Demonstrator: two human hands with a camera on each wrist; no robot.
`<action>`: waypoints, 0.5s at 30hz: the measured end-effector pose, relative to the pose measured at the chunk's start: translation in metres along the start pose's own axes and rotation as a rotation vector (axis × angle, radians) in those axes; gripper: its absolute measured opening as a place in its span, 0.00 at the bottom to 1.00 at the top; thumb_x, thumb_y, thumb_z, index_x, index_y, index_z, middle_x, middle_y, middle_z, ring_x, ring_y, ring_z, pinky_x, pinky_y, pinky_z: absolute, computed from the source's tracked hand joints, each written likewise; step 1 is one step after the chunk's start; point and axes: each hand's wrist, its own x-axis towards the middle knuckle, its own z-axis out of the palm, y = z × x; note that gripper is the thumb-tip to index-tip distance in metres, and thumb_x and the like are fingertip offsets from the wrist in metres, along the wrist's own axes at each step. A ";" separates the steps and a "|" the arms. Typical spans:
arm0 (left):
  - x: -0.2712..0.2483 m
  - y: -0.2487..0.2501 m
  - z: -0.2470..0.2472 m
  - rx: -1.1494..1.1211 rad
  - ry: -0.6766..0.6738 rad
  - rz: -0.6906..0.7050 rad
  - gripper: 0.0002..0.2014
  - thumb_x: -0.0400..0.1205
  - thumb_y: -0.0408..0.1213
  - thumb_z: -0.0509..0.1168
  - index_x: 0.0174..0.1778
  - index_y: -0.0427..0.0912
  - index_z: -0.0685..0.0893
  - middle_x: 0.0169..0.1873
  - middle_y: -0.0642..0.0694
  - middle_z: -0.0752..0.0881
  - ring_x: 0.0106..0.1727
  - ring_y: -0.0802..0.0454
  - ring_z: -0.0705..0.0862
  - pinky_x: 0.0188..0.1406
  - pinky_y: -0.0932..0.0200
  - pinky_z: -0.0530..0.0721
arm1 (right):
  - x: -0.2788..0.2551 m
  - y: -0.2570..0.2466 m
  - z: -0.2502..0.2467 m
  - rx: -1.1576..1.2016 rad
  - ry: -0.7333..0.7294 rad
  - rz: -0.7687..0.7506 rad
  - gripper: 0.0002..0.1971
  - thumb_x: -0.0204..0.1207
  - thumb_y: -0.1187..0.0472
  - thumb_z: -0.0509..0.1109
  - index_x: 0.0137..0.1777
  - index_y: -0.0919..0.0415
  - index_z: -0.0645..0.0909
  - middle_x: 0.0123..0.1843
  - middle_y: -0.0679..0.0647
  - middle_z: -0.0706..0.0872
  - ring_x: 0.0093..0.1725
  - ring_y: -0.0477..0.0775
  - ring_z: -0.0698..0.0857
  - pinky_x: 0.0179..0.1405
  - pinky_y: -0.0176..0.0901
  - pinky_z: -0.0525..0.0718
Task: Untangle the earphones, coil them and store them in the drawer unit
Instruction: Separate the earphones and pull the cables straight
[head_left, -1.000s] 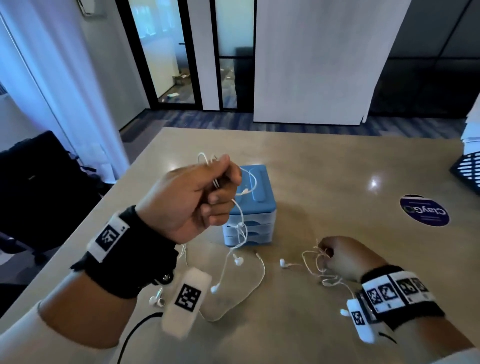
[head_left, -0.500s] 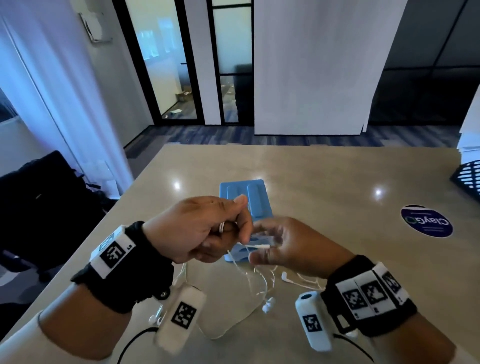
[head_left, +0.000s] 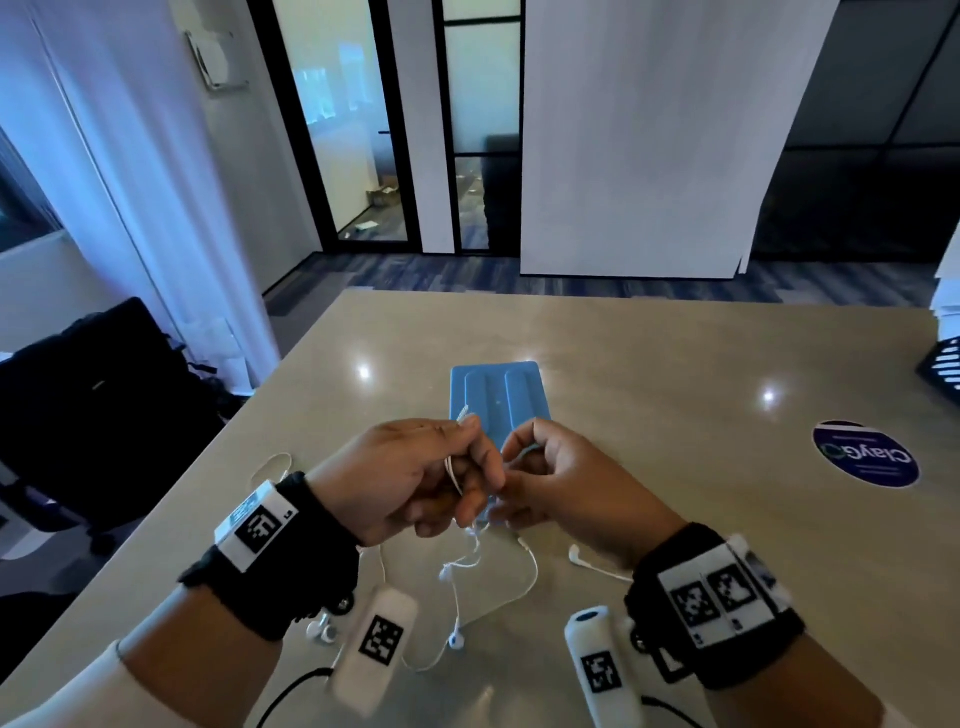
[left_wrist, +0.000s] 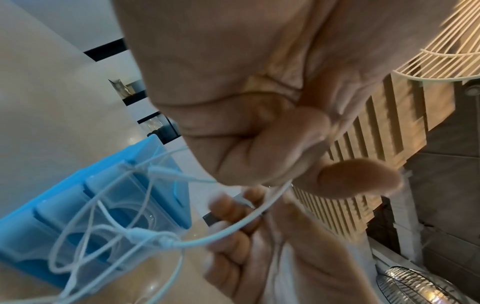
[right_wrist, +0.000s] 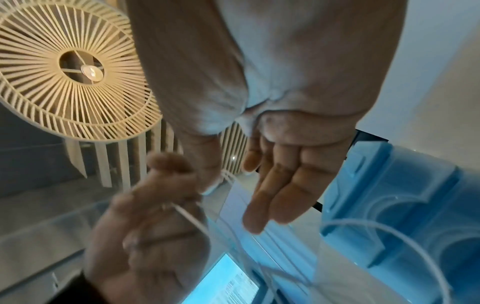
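My left hand (head_left: 457, 470) is held above the table and pinches the white earphone cable (head_left: 453, 470) between thumb and curled fingers (left_wrist: 262, 156). From it hangs a knotted tangle (left_wrist: 148, 236) down to the table, with earbuds (head_left: 455, 642) lying below. My right hand (head_left: 522, 467) is right against the left. Its fingers (right_wrist: 280, 195) are nearly straight and its thumb (right_wrist: 206, 181) touches the left hand where the cable (right_wrist: 193, 219) comes out. The blue drawer unit (head_left: 498, 395) stands just behind both hands, drawers closed.
More white cable and earbuds lie on the beige table (head_left: 675, 364): one bud (head_left: 574, 555) under my right wrist, a pair (head_left: 322, 631) under my left. A round purple sticker (head_left: 865, 454) is at the right, a black mesh tray (head_left: 943, 364) at the far right edge.
My right hand left the cable heap on the table at the right and rose to meet my left hand. The left hand came down and toward me with its cable.
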 end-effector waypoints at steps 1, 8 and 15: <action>0.000 0.001 0.001 -0.010 -0.003 0.010 0.25 0.87 0.50 0.52 0.45 0.32 0.85 0.26 0.34 0.81 0.15 0.53 0.61 0.18 0.64 0.68 | 0.002 0.003 0.005 -0.061 0.015 -0.021 0.21 0.68 0.53 0.84 0.56 0.56 0.79 0.46 0.56 0.92 0.44 0.58 0.93 0.50 0.60 0.90; 0.001 0.012 -0.007 0.004 -0.012 0.096 0.25 0.88 0.53 0.51 0.52 0.38 0.87 0.38 0.35 0.86 0.16 0.56 0.64 0.18 0.62 0.66 | -0.001 0.004 0.014 -0.206 -0.037 -0.123 0.07 0.74 0.55 0.80 0.47 0.57 0.89 0.40 0.49 0.86 0.41 0.45 0.84 0.52 0.47 0.89; 0.003 0.004 -0.016 0.201 0.298 0.160 0.18 0.84 0.49 0.60 0.55 0.42 0.90 0.52 0.47 0.92 0.35 0.49 0.85 0.31 0.60 0.76 | -0.029 -0.028 -0.026 -0.396 0.276 -0.250 0.04 0.76 0.58 0.80 0.40 0.51 0.94 0.35 0.50 0.86 0.33 0.38 0.80 0.37 0.35 0.78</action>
